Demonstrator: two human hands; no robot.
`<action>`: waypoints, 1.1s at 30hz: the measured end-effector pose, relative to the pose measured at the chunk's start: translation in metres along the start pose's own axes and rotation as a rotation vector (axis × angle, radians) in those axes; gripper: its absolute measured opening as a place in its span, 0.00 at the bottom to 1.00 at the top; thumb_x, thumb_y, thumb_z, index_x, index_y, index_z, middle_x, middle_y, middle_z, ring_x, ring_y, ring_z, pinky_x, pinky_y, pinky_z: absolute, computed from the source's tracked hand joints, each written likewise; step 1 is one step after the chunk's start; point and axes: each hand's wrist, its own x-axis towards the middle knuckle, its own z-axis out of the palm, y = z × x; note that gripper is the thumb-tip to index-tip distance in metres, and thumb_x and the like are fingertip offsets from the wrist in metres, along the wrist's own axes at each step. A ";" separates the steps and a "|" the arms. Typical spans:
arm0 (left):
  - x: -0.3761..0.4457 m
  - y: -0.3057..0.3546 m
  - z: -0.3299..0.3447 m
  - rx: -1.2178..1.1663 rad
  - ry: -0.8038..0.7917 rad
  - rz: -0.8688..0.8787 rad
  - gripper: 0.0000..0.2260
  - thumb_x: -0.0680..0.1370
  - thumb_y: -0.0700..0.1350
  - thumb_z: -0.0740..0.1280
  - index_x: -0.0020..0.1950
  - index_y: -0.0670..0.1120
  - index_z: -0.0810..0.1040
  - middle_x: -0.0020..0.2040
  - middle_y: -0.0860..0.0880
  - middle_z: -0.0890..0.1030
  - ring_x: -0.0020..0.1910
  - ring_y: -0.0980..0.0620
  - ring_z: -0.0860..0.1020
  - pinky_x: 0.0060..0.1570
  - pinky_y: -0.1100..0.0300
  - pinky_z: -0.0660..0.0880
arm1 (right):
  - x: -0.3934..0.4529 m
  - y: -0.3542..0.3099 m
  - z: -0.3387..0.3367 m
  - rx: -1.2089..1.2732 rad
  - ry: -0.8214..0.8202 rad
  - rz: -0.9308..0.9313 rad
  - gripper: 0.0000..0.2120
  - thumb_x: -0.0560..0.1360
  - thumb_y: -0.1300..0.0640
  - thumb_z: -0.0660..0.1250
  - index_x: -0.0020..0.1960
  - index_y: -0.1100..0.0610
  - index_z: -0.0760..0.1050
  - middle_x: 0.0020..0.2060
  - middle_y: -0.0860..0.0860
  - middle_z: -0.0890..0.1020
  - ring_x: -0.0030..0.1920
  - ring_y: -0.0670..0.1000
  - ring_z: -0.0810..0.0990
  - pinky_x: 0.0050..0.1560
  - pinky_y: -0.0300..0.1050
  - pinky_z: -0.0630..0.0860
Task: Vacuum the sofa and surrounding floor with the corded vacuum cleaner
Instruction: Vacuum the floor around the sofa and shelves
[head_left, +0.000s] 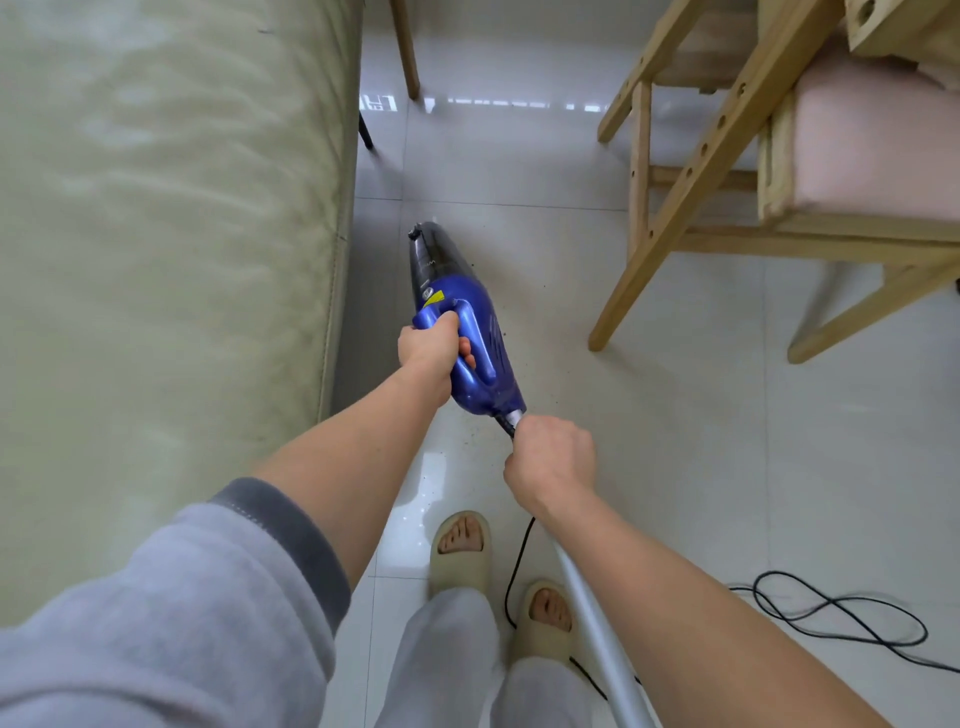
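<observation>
Blue plastic forms the body of the vacuum cleaner (470, 343), which hangs above the floor (675, 415) between the sofa (156, 260) and a wooden chair (727, 208). Its dark, translucent dust cup (430, 254) points away from the person, toward the far end of the gap beside the sofa's edge. A yellow label sits on the blue shell just behind the cup.

Of the two hands, the left hand (431, 349) is wrapped round the loop handle on top of the body, fingers curled through the opening. The right hand (553, 457) is closed in a fist at the rear end of the body, where a short silver collar and the black cord (519, 561) come out; whether it grips the collar, the cord or the silver tube (597, 634) that runs back beneath the forearm cannot be told, since the fist hides the joint.

The cord drops from that hand between the person's feet, which wear pale slippers (462, 551), and lies in loose loops on the tiles at the lower right. Small dark specks of dirt dot the glossy white tiles around and behind the vacuum. The sofa, pale green and smooth, fills the left side. The chair, with a pink seat pad (872, 150), stands to the right, its nearest leg resting on the floor well apart from the vacuum. A grey sleeve (182, 597) is pushed up the left arm.
</observation>
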 end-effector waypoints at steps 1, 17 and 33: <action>-0.002 -0.001 0.003 0.001 -0.015 -0.002 0.17 0.75 0.40 0.63 0.64 0.40 0.71 0.19 0.51 0.71 0.16 0.55 0.68 0.24 0.66 0.69 | -0.001 0.003 0.000 -0.001 0.003 0.010 0.11 0.76 0.62 0.63 0.57 0.54 0.73 0.49 0.51 0.81 0.50 0.54 0.80 0.42 0.41 0.69; -0.036 -0.037 0.033 0.047 -0.119 -0.020 0.08 0.75 0.38 0.61 0.54 0.42 0.73 0.27 0.48 0.71 0.23 0.53 0.68 0.23 0.65 0.70 | -0.030 0.040 0.024 -0.009 -0.001 0.082 0.12 0.77 0.63 0.61 0.59 0.55 0.72 0.52 0.52 0.81 0.53 0.54 0.80 0.42 0.42 0.67; -0.025 -0.016 0.037 0.148 -0.101 0.002 0.14 0.74 0.39 0.60 0.59 0.38 0.72 0.17 0.51 0.71 0.14 0.54 0.68 0.32 0.63 0.72 | -0.019 0.033 0.009 -0.021 0.029 0.017 0.14 0.76 0.63 0.60 0.60 0.54 0.72 0.51 0.52 0.80 0.53 0.55 0.80 0.42 0.43 0.67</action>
